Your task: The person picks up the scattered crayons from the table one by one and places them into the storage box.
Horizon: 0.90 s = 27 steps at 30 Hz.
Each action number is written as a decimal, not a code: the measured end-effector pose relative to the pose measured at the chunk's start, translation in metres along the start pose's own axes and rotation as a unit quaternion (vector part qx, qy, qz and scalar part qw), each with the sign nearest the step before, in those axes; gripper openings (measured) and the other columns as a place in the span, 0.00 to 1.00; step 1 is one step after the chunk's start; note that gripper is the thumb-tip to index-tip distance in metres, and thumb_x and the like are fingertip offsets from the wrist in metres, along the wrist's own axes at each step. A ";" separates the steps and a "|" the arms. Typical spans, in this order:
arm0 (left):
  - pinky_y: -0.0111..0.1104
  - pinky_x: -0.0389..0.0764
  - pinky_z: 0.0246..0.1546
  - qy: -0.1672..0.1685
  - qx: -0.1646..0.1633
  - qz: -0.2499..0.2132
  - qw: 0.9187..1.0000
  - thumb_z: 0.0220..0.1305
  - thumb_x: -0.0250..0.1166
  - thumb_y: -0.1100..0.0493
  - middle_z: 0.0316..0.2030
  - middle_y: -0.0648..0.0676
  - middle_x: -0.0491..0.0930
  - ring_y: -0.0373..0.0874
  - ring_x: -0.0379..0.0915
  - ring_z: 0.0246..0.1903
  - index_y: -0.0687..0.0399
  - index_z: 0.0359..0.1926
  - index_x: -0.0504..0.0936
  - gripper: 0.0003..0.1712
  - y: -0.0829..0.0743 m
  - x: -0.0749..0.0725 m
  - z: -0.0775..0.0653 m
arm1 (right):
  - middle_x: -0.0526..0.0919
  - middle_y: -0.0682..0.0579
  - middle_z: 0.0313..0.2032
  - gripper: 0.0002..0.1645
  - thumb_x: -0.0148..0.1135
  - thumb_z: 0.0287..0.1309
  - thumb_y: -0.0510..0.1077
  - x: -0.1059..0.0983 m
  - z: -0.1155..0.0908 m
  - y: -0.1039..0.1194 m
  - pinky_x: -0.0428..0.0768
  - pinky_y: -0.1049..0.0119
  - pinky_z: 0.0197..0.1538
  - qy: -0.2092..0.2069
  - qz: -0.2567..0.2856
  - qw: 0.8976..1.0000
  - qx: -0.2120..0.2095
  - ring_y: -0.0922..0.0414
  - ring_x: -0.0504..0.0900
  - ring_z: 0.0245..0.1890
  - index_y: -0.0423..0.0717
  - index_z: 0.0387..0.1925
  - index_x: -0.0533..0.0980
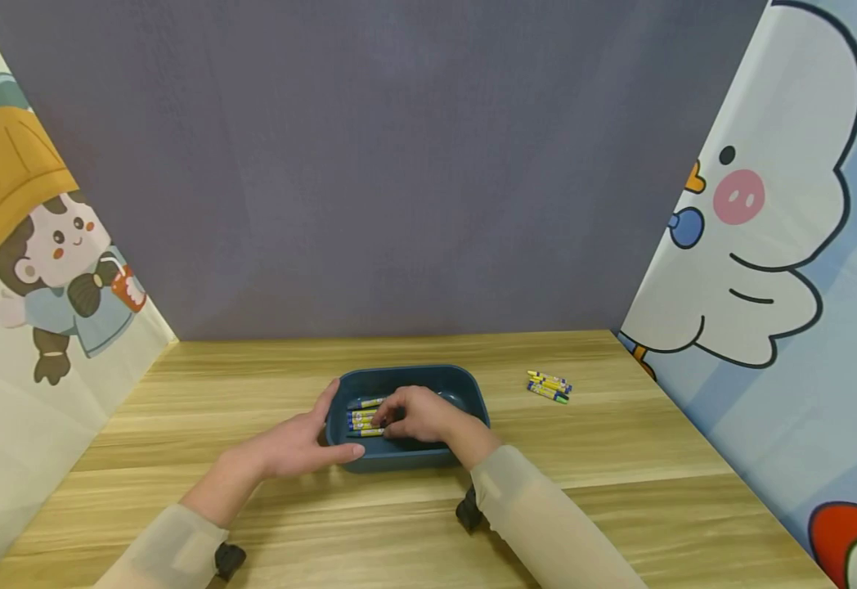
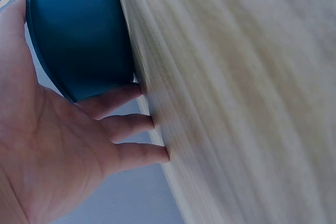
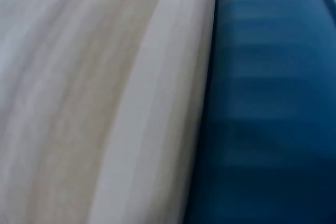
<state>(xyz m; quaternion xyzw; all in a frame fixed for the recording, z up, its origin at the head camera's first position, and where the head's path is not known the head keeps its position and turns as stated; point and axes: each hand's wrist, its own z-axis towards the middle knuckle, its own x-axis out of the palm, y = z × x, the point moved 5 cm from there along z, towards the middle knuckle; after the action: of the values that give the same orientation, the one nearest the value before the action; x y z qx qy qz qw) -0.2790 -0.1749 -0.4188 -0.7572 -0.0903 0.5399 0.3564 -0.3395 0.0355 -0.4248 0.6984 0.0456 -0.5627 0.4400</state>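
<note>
Nearest the camera, noted two pale sleeves [image 1: 554, 523], reaching in from the lower edge, with a small black device [image 1: 230, 560] below each wrist. Found beyond them, on a wood-grain tabletop [image 1: 590, 507], a dark blue box [image 1: 414, 463] with rounded corners. Recorded at its left end: left hand [image 1: 299, 442], spread, thumb at the near rim, forefinger along the left side. Confirmed in the left wrist view, with three fingertips [image 2: 137, 153] reaching down to the tabletop beside the outer wall. Recorded inside the box: right hand [image 1: 421, 413], fingers bent, tips at the boxed crayons [image 1: 362, 416]. Unable to tell whether pinching one. Located those crayons in the left half of the box, yellow-wrapped, lying roughly parallel, blue ends to the left, one slightly apart toward the far side. Located a second small group, the loose crayons [image 1: 549, 386], on the tabletop to the right, well apart from the box, including one with a green tip. Noted behind: a dark grey backdrop [image 1: 399, 164], between cartoon-printed panels [image 1: 782, 221].
</note>
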 end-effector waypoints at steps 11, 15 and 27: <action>0.59 0.78 0.68 0.002 -0.007 0.004 1.000 0.71 0.68 0.25 0.74 0.72 0.74 0.59 0.79 0.68 0.52 0.90 0.26 0.74 0.002 -0.001 0.001 | 0.89 0.56 0.52 0.12 0.71 0.76 0.47 -0.021 -0.011 0.001 0.81 0.63 0.44 -0.056 0.080 0.995 0.004 0.61 0.80 0.39 0.54 0.55 0.90; 0.60 0.77 0.70 -0.005 -0.003 0.005 1.000 0.70 0.68 0.26 0.73 0.72 0.75 0.59 0.78 0.68 0.52 0.90 0.27 0.75 0.002 0.000 0.002 | 0.90 0.52 0.50 0.14 0.69 0.77 0.48 -0.044 -0.025 -0.002 0.81 0.65 0.39 -0.087 0.122 0.989 -0.010 0.59 0.80 0.34 0.50 0.57 0.89; 0.59 0.76 0.72 -0.018 -0.004 0.024 1.000 0.69 0.69 0.24 0.69 0.74 0.78 0.59 0.81 0.66 0.53 0.90 0.27 0.76 0.002 0.000 0.001 | 0.89 0.44 0.48 0.17 0.69 0.77 0.49 -0.116 -0.108 -0.086 0.76 0.65 0.31 -0.165 0.144 0.973 0.072 0.58 0.74 0.27 0.47 0.60 0.88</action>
<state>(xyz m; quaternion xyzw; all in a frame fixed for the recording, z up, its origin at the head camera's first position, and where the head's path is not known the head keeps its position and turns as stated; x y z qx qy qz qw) -0.2805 -0.1759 -0.4207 -0.7505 -0.0807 0.5618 0.3387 -0.3494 0.2095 -0.3793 0.6252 -0.1688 -0.6027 0.4663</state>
